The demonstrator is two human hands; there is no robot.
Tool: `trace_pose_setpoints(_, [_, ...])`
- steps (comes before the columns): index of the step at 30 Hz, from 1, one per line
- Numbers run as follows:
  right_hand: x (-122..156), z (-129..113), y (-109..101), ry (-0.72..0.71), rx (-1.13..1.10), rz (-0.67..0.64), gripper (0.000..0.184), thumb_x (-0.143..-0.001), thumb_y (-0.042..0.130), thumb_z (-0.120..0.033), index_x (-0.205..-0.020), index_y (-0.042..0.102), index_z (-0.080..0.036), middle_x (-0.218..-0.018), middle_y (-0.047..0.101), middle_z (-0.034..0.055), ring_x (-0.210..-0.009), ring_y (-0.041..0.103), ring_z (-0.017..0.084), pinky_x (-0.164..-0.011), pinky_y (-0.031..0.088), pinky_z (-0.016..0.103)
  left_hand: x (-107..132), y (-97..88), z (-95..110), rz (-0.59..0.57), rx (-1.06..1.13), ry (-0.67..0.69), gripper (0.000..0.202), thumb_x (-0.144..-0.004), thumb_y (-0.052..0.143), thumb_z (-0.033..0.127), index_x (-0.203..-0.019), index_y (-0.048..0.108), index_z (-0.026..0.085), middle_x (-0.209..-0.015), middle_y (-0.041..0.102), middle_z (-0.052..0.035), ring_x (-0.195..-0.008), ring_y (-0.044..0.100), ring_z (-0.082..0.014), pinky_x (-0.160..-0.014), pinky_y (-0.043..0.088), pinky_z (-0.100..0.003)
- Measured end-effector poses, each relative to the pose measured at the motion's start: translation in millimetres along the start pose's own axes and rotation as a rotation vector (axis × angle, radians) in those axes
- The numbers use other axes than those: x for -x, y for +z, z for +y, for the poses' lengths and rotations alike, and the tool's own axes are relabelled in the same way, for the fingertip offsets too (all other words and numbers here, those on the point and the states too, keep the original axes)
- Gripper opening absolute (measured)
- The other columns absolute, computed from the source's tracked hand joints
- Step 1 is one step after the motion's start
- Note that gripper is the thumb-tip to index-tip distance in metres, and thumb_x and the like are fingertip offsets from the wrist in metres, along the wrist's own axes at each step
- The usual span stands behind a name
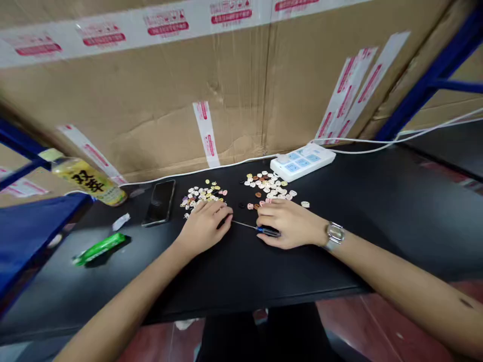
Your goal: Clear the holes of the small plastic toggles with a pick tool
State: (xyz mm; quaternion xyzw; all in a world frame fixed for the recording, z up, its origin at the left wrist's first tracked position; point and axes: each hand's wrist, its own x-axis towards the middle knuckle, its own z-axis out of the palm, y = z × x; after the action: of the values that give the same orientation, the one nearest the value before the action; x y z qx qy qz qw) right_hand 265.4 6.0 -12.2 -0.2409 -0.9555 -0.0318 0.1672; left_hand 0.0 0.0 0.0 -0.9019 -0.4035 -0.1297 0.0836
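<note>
My right hand [283, 223] is closed around a small screwdriver [267, 231] with a dark blue handle. Its thin shaft points left toward the fingertips of my left hand [206, 226]. That hand has its thumb and fingers drawn together near the screwdriver's tip; whatever they pinch is too small or hidden to make out. Just beyond my left hand lies a loose pile of small pale, yellow and pink charm-like pieces [199, 193]. A second pile of similar pieces, mostly white with some brown and pink [269, 186], spreads past my right fingers.
A white power strip [302, 161] with its cable rests at the back, against a big cardboard box [169, 100]. On the left are a phone [160, 202], a yellow drink bottle [90, 178], a green wrapper [100, 249] and a white scrap [121, 221] on the black tabletop [211, 281].
</note>
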Motion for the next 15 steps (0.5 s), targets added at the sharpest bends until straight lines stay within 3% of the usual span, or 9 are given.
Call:
trace_pose_setpoints(4, [-0.3,-6.5,-2.0,0.014,0.009,-0.023,0.023,-0.092,0.056,-0.032,-0.087,0.07,-0.015,-0.091,0.07,0.0059,-0.09,0.066,0.023,-0.09,0.047,0.039,-25.5,1.0,5.9,-0.053,0.022,0.062,0.031,-0.102,0.041,0.031,-0.119,0.063,0.019,-0.115,0.069,-0.0071,-0.112,0.06,-0.0231,-0.097,0.041,-0.038])
trace_pose_setpoints(9, [-0.1,-9.9,-3.7,0.031,-0.014,-0.042,0.021,-0.093,0.054,-0.028,-0.083,0.068,-0.016,-0.088,0.069,0.0058,-0.083,0.064,0.02,-0.086,0.048,0.034,-56.3,3.0,8.8,-0.178,0.109,0.097,0.033,-0.101,0.043,0.036,-0.118,0.065,0.019,-0.115,0.068,-0.0067,-0.107,0.061,-0.0226,-0.092,0.042,-0.037])
trace_pose_setpoints(15, [0.6,-8.6,-5.4,0.025,-0.004,-0.02,0.02,-0.092,0.053,-0.028,-0.084,0.067,-0.016,-0.09,0.069,0.0062,-0.081,0.063,0.02,-0.083,0.048,0.035,-67.6,5.6,8.9,-0.251,0.184,0.135,0.026,-0.1,0.047,0.031,-0.111,0.067,0.018,-0.112,0.071,-0.0065,-0.11,0.061,-0.023,-0.093,0.039,-0.038])
